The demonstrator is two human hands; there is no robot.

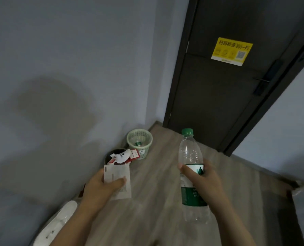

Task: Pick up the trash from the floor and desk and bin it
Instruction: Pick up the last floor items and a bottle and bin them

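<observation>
we carry both loads toward bins – left hand (103, 185) pinches paper slip (118, 181) under thumb, right hand (203, 181) wraps clear bottle (192, 174) mid-body, cap up. green basket (139, 143) and full dark bin (118, 157) sit ahead by wall – both hands loaded, likely one trip.

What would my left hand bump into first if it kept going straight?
Probably the full dark bin just beyond the left hand and its paper slip; the green basket sits further on. Depth is unclear.

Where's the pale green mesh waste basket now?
Head view, centre: the green basket sits on the wood floor by the grey wall, left of the dark door, just beyond the dark bin.
</observation>
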